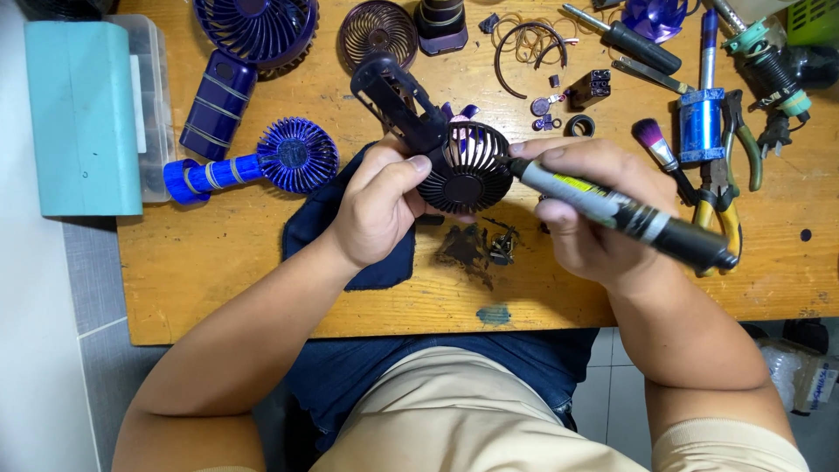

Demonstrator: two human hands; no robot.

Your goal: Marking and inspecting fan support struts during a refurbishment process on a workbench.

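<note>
My left hand (377, 203) grips a dark hand-held fan (468, 166) by the neck, its round black grille facing me and its open handle shell (393, 96) pointing up-left. My right hand (587, 205) holds a grey-and-black screwdriver (629, 217), tip set against the right rim of the grille. Both hands hover over a wooden table (218, 262), above a dark blue cloth (325, 218).
A blue fan (288, 156) with wrapped handle lies left, beside a blue handle case (218, 103) and a teal box (80, 114). Fan grilles, rubber bands, a brush (657, 144), pliers (718, 188) and small parts (500, 245) crowd the far and right side.
</note>
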